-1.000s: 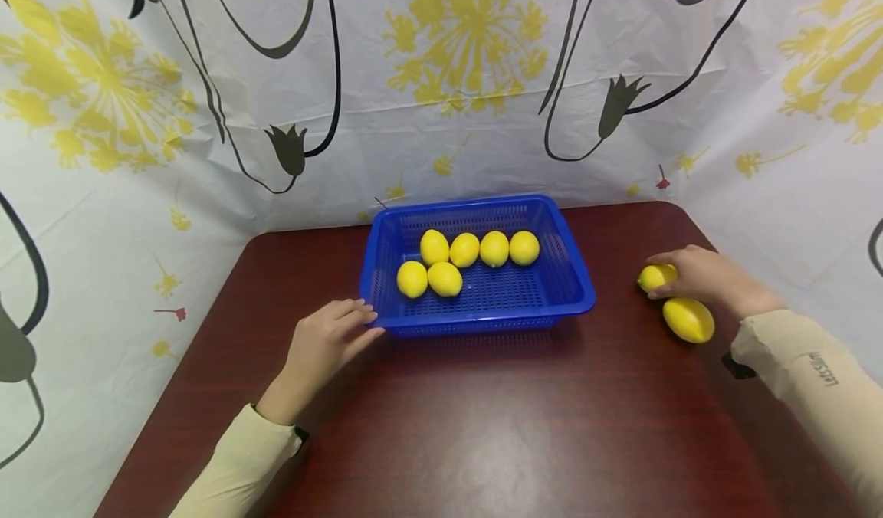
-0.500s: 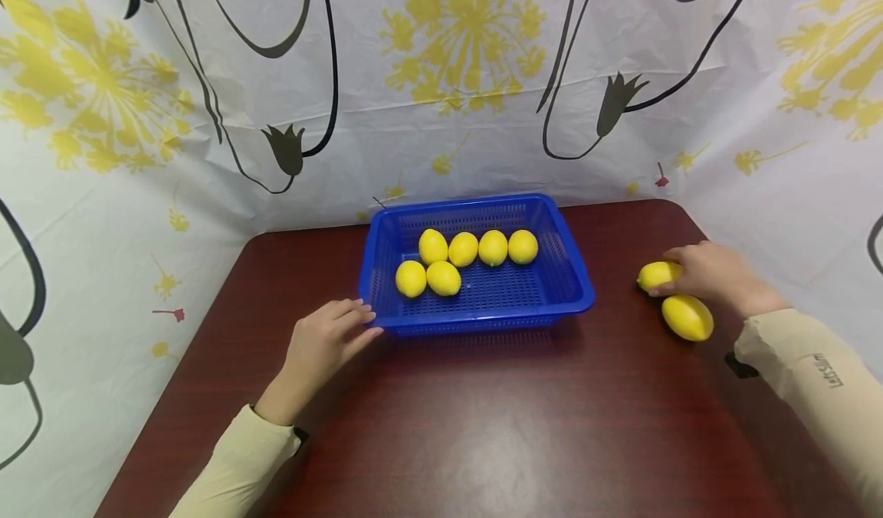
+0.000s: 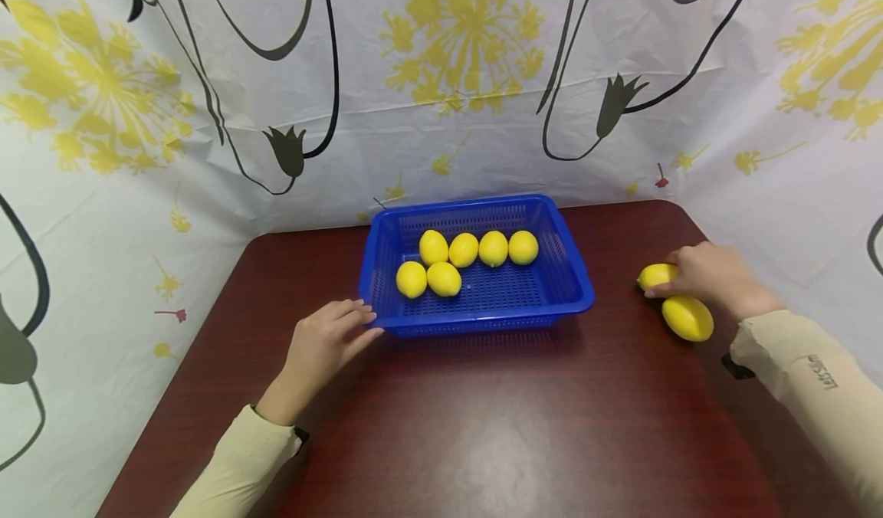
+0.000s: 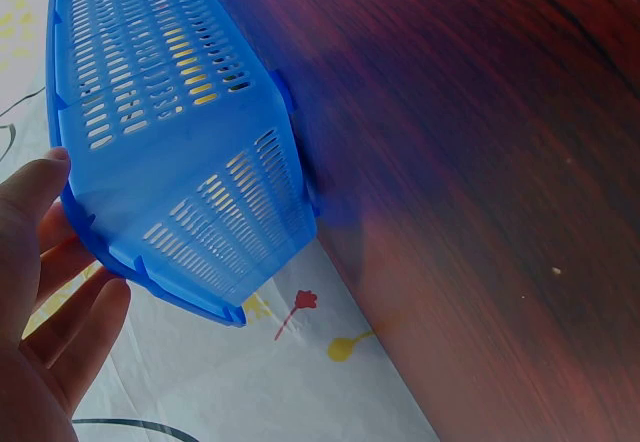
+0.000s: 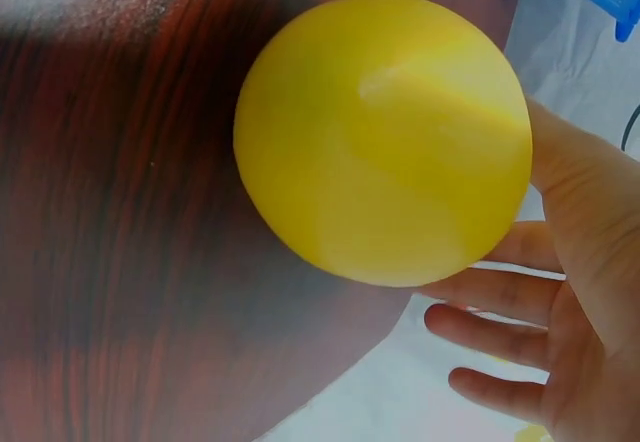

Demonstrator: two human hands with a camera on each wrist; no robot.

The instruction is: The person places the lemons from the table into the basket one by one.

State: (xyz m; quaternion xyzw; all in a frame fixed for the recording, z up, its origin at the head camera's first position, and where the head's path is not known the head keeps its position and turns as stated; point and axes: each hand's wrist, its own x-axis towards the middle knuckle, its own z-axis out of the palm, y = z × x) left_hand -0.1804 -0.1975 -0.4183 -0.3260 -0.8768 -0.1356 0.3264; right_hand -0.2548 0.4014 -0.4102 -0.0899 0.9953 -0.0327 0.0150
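In the head view my left hand [image 3: 326,342] touches the front left corner of the blue plastic basket [image 3: 476,322] with its fingers nearly straight; the left wrist view shows the thumb against the rim. Several yellow lemons [image 3: 444,279] lie inside, toward the back and left. Right of the basket, my right hand [image 3: 710,273] holds a lemon [image 3: 655,275] on the table between thumb and fingers, which cover its right end. Just in front lies another lemon [image 3: 687,319], close to the thumb. A lemon [image 5: 385,142] fills the middle of the right wrist view, hiding part of that hand.
The dark red wooden table [image 3: 497,411] has rounded back corners. Right behind the basket hangs a white sheet [image 3: 441,142] with yellow and grey flower prints, which also covers both sides.
My right fingers have shifted slightly to the right on the far lemon, which stays on the table. My left hand, the basket and the lemons in it stand as before.
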